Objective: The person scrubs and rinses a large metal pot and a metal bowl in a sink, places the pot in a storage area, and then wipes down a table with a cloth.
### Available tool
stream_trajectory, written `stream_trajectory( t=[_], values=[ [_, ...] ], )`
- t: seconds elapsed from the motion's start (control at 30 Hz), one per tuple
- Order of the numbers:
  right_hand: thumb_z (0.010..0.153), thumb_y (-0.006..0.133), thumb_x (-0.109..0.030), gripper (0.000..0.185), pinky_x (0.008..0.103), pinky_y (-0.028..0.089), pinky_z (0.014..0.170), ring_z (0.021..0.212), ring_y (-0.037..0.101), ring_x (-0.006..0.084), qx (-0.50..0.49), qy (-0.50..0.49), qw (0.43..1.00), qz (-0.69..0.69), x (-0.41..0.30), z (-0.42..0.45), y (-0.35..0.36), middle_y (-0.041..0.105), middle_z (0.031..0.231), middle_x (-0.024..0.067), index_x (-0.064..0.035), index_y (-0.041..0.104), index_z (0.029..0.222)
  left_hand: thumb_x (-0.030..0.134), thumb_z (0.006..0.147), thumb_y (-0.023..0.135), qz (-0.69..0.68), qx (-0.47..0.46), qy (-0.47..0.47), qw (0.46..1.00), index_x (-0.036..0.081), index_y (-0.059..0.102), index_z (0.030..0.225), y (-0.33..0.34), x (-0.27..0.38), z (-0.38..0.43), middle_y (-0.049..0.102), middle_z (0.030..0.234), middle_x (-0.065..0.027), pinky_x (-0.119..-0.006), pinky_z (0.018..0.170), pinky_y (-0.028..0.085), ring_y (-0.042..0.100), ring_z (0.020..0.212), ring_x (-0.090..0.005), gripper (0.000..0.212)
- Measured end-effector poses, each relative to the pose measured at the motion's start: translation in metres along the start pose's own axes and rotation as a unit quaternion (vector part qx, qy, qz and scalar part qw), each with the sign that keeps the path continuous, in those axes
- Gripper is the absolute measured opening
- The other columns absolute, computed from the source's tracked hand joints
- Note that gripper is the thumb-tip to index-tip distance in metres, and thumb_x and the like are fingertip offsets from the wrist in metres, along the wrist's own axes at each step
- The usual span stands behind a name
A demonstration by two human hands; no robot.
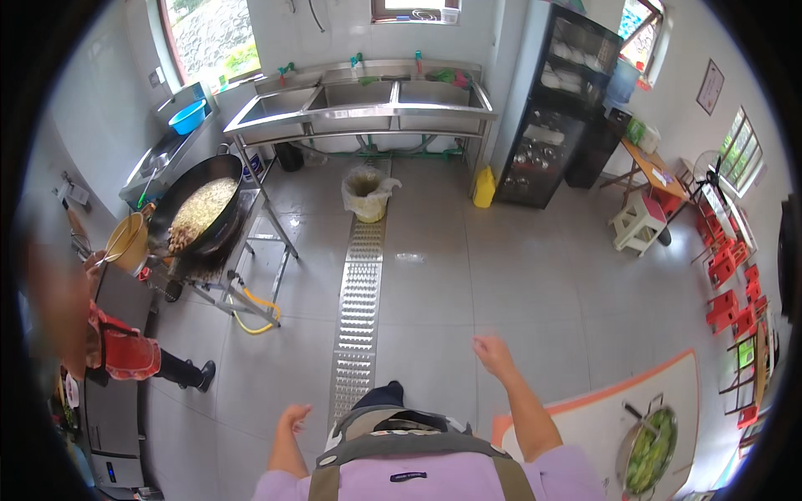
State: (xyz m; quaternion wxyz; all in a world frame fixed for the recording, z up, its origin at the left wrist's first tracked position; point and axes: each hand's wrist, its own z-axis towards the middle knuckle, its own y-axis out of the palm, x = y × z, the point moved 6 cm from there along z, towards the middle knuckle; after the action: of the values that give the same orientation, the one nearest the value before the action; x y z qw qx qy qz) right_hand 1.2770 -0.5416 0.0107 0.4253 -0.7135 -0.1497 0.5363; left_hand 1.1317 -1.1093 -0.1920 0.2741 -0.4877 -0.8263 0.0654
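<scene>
My left hand (296, 416) hangs in the air over the floor, holding nothing, with its fingers loosely bent and apart. Further forward, my right hand (494, 356) is also in mid-air; nothing shows in it, but its fingers are blurred and partly turned away. Nearest to that arm is a white table with an orange edge (626, 383). On this table sits a metal pan of green vegetables (655, 448), with a dark-handled utensil (640, 418) resting in it. A perforated metal drain cover (358, 300) runs along the floor ahead of me.
At left, a person in a red apron (128, 351) holds a yellowish bowl (127, 238) beside a large wok (207, 210) of bubbling food. A lined bin (366, 194) stands on the drain before a three-basin steel sink (360, 113). Red stools (723, 310) line the right side.
</scene>
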Motion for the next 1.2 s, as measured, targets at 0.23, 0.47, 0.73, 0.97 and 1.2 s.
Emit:
stream_trajectory(
  t=[0.23,0.47,0.73,0.97,1.2],
  values=[
    [0.071,0.06,-0.023,0.03,0.0343,0.047,0.066,0.072,0.059,0.0239,0.106,0.256,0.961,-0.011,0.122,0.034,-0.035,0.062,0.079,0.0131,-0.008,0.062,0.096,0.034,0.076,0.055,0.147,0.241,0.289,0.915,0.006,0.058,0.103,-0.107,0.353,0.096,0.057,0.1,-0.021,-0.039,0.084,0.042,0.053,0.098,-0.0342,0.039],
    [0.075,0.058,-0.027,0.028,0.035,0.047,0.069,0.077,0.06,0.0247,0.124,0.328,0.931,-0.1,0.224,0.184,-0.11,0.063,0.083,0.0121,-0.006,0.063,0.094,0.034,0.07,0.064,0.152,0.322,0.391,0.849,0.009,0.043,0.122,-0.129,0.627,0.112,0.022,0.133,-0.027,-0.047,0.096,0.027,0.023,0.123,-0.041,0.061],
    [0.078,0.059,-0.022,0.034,0.0309,0.046,0.074,0.085,0.058,0.0193,0.096,0.106,0.99,-0.014,0.127,0.629,-0.214,0.061,0.096,0.0134,-0.0019,0.056,0.106,0.026,0.066,0.063,0.209,0.281,0.545,0.762,0.018,0.026,0.134,-0.172,0.917,0.037,0.002,0.141,-0.018,-0.055,0.099,0.003,-0.003,0.13,-0.0361,0.078],
    [0.076,0.062,-0.019,0.032,0.027,0.045,0.064,0.068,0.055,0.016,0.069,-0.012,0.997,0.044,0.042,0.871,-0.19,0.059,0.078,0.0106,-0.0029,0.058,0.102,0.023,0.065,0.06,0.217,0.282,0.55,0.755,0.017,0.033,0.131,-0.228,1.044,0.153,0.009,0.141,-0.0161,-0.055,0.098,0.007,0.003,0.13,-0.0362,0.072],
    [0.078,0.061,-0.017,0.029,0.0243,0.045,0.066,0.069,0.055,0.0104,0.076,0.077,0.992,0.069,0.057,0.996,-0.219,0.061,0.081,0.0066,-0.001,0.059,0.102,0.021,0.066,0.059,0.279,0.266,0.549,0.741,0.01,0.028,0.132,-0.282,1.198,0.245,0.012,0.141,-0.0153,-0.054,0.099,0.009,0.008,0.13,-0.0352,0.074]
  ],
)
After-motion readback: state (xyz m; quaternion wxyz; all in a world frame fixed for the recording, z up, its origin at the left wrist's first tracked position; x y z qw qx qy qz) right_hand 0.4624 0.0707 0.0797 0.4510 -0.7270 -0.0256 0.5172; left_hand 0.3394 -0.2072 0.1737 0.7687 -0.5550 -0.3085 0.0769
